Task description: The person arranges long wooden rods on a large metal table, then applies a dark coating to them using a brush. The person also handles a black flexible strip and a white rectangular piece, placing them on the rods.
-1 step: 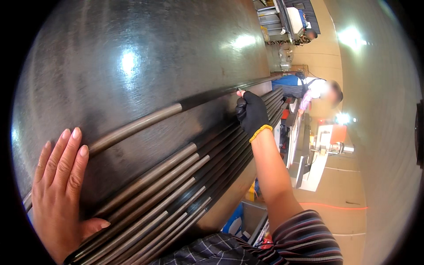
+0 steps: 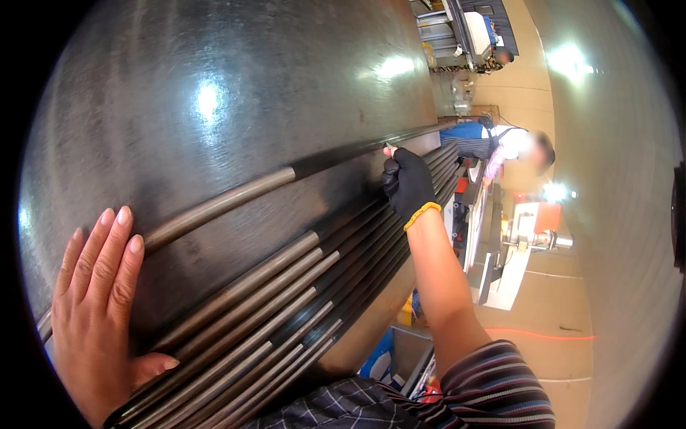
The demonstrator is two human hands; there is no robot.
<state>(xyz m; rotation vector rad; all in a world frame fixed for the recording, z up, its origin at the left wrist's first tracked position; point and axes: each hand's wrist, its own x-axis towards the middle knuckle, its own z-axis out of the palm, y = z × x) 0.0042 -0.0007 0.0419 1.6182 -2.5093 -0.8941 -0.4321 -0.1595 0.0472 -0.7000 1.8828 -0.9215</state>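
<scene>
My bare left hand (image 2: 96,300) lies flat with its fingers stretched out across a long rod (image 2: 229,204), brown-grey at the near part and black farther along. Its thumb points toward a row of similar rods (image 2: 268,286) laid side by side, also part brown-grey and part black. My right hand (image 2: 411,182) wears a black glove with a yellow cuff, and its bare fingertips show. Those fingers are closed in a pinch beside the black part of the single rod. A small pointed tip shows at them; what it belongs to is hidden.
The rods lie on a broad dark, shiny tabletop (image 2: 307,79). A person (image 2: 493,141) stands beyond its far end, and another person (image 2: 496,61) is farther off. A grey bin (image 2: 411,350) with blue things is below the table edge. A machine (image 2: 532,232) stands on the right.
</scene>
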